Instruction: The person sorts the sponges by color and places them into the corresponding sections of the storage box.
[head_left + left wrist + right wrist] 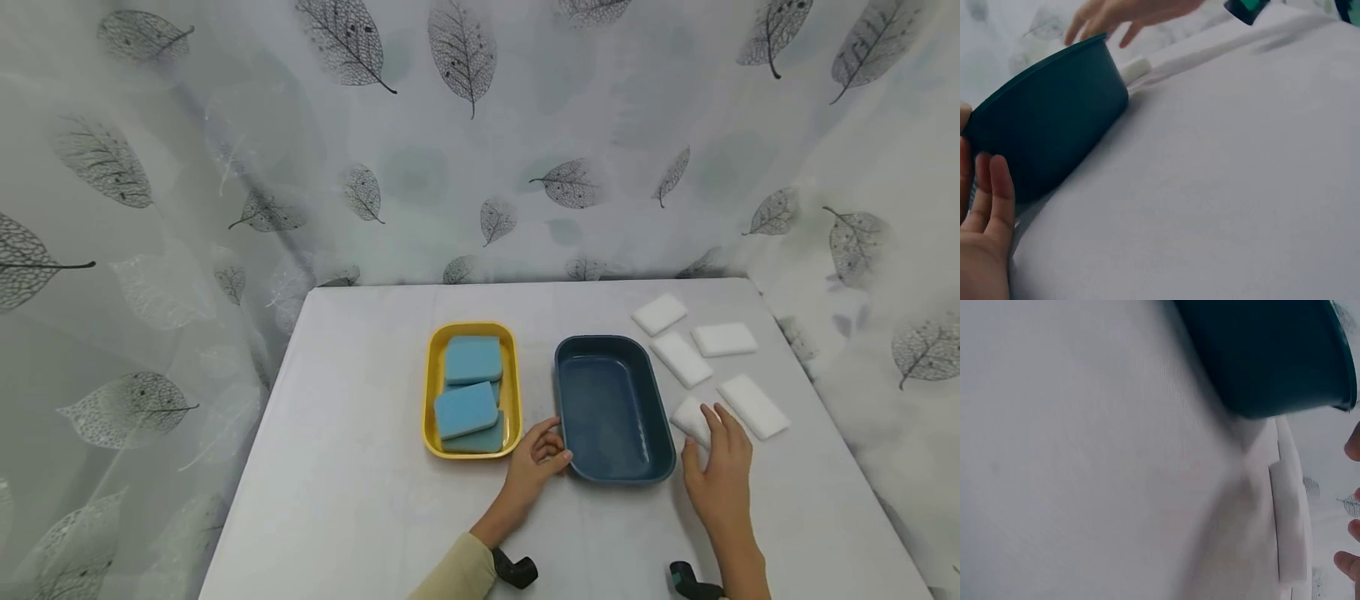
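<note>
Staged recording booth, leaf-print curtain point(480, 167), white table point(360, 500)

the dark blue tray point(613, 408) looks like smooth plastic, its inside catching a soft sheen. left of the dark blue tray, the yellow tray point(431, 392) is glossier plastic and holds matt, foamy blue sponges point(467, 408). right of it lie white sponges point(752, 406), soft and matt. the bench point(360, 467) wears a finely woven, matt white cloth. behind hangs a thin leaf-printed curtain point(525, 150).
</note>
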A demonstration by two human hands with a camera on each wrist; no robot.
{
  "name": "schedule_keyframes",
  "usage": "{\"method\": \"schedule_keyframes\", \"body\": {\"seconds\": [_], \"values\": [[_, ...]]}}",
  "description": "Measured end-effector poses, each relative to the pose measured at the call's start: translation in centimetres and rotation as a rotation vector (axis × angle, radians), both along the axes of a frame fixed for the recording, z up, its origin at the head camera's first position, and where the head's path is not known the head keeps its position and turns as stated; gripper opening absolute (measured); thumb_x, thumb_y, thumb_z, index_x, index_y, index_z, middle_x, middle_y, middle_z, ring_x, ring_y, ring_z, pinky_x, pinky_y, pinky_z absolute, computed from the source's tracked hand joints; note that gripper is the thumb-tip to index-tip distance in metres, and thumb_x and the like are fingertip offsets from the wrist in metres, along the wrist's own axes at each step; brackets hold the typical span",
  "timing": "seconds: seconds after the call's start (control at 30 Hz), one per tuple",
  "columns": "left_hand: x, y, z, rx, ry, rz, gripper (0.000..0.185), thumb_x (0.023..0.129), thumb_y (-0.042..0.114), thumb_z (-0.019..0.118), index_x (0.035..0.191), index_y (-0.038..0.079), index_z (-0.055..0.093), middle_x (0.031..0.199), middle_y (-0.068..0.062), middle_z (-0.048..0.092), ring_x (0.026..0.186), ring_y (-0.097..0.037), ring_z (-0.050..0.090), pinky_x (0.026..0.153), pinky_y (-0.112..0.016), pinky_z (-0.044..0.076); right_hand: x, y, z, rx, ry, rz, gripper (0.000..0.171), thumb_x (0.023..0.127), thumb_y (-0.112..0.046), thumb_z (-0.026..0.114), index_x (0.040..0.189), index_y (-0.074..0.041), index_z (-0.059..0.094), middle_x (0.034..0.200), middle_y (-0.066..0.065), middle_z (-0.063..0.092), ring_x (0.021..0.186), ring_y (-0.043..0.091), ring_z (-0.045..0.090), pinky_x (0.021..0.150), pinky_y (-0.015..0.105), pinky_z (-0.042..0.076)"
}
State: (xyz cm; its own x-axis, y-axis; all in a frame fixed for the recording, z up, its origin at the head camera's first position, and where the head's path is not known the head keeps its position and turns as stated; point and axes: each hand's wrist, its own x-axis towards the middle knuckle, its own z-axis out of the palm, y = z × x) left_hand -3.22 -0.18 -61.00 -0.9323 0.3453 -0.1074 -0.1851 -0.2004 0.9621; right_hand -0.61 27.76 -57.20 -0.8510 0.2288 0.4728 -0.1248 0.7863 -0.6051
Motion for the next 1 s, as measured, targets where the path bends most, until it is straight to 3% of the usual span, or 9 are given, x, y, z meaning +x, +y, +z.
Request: {"method": "schedule_keyframes", "body": {"seconds": [0.17, 0.5, 0.73, 1.0], "values": [[-0.4, 0.0, -0.5, 0.046, -0.022, 0.007, 0.058, 0.091, 0.012, 0.071, 0.144, 0.021, 0.048, 0.101, 0.004, 0.058, 0.088, -0.004, 0.060, 0.079, -0.018, 0.054, -0.5, 1.3, -1.0, 0.090, -0.023, 0.033, 0.060, 0.082, 0.004, 0.065, 0.139, 0.004, 0.048, 0.142, 0.036, 0.042, 0.129, 0.061, 0.035, 0.109, 0.072, 0.024], [-0.4, 0.6, -0.4, 0.151, -0.056, -0.003, 0.059, 0.091, 0.010, 0.070, 0.144, 0.014, 0.047, 0.100, 0.003, 0.059, 0.080, -0.007, 0.068, 0.074, -0.026, 0.060, -0.5, 2.7, -1.6, 0.228, -0.262, 0.004, 0.063, 0.088, -0.007, 0.066, 0.145, -0.001, 0.041, 0.144, 0.036, 0.039, 0.129, 0.062, 0.034, 0.100, 0.078, 0.028], [-0.3, 0.5, -0.5, 0.148, -0.039, -0.002, 0.057, 0.091, 0.010, 0.070, 0.143, 0.016, 0.048, 0.100, 0.001, 0.058, 0.075, -0.009, 0.071, 0.067, -0.024, 0.059, -0.5, 2.8, -1.5, 0.247, -0.307, -0.009, 0.054, 0.087, -0.004, 0.065, 0.137, 0.003, 0.046, 0.143, 0.038, 0.037, 0.132, 0.061, 0.030, 0.102, 0.078, 0.027], [-0.3, 0.2, -0.6, 0.138, -0.046, -0.014, 0.057, 0.091, 0.011, 0.070, 0.143, 0.018, 0.048, 0.101, 0.001, 0.058, 0.076, -0.009, 0.071, 0.068, -0.024, 0.059, -1.1, 3.2, -1.7, 0.236, -0.313, -0.019, 0.047, 0.085, 0.001, 0.062, 0.131, 0.001, 0.050, 0.143, 0.037, 0.037, 0.133, 0.061, 0.030, 0.097, 0.080, 0.029]]}}
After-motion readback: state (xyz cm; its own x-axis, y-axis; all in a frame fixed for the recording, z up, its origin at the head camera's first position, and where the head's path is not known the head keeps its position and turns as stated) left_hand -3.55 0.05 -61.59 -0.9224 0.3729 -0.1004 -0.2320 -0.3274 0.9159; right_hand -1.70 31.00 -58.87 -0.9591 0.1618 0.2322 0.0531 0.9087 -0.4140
